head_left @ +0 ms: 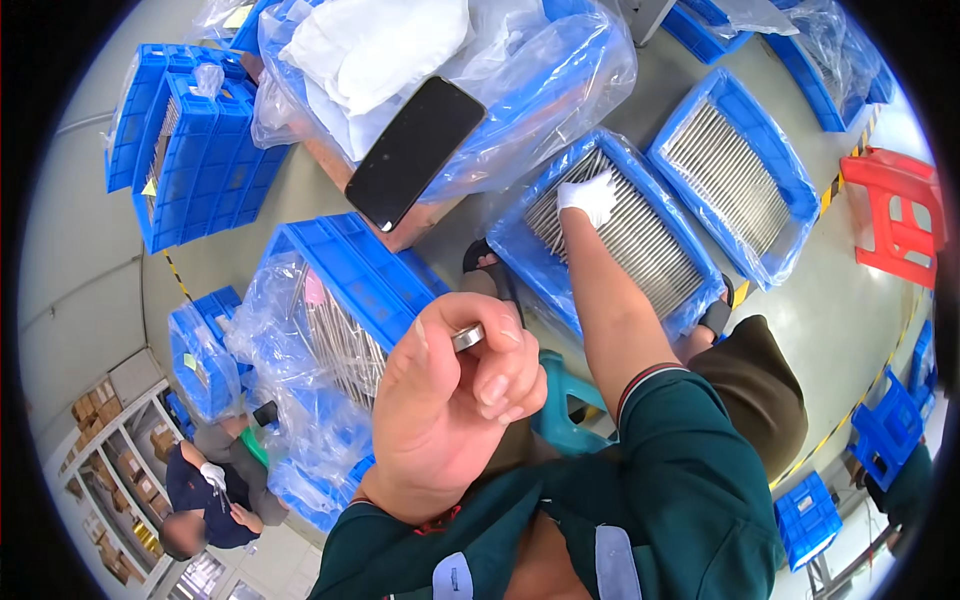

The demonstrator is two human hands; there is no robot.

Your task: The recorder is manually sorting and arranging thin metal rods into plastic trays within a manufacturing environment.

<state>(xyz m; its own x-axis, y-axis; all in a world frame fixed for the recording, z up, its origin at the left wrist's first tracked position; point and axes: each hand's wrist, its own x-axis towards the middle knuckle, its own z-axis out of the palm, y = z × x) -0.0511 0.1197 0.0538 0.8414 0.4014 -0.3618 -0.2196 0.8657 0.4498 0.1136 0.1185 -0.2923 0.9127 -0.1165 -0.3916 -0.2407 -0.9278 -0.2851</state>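
Left hand (450, 400), bare, raised close to the camera: grip pressed together, thumb and fingers pinching a small round silver metal ring (467, 337) at the fingertips. Ring sits edge-on, mostly hidden by the fingers.

Right hand (588, 196), white glove, arm stretched out and down: palm resting on the bright thin metal rods (640, 235) packed side by side in a blue plastic crate lined with clear plastic film (700, 300). Fingers lie flat on the rods; can't tell if anything is gripped.

Just right of it: second blue crate of the same rods (735, 175), also film-lined. Between the hands: sandalled feet on the floor, teal plastic stool (562, 405) under the person.

Left of the ring hand: blue crate draped in crumpled clear film with more rods (340, 330). Above: film-wrapped blue crate with white bagged material (380, 45), a black flat phone-like slab (415, 150) lying on its film. Far left: stacked empty blue crates (195, 150). Far right: red plastic stool (900, 215).

Lower left: another person (205, 490) seated, white-gloved, near shelving with cardboard boxes (110, 460).
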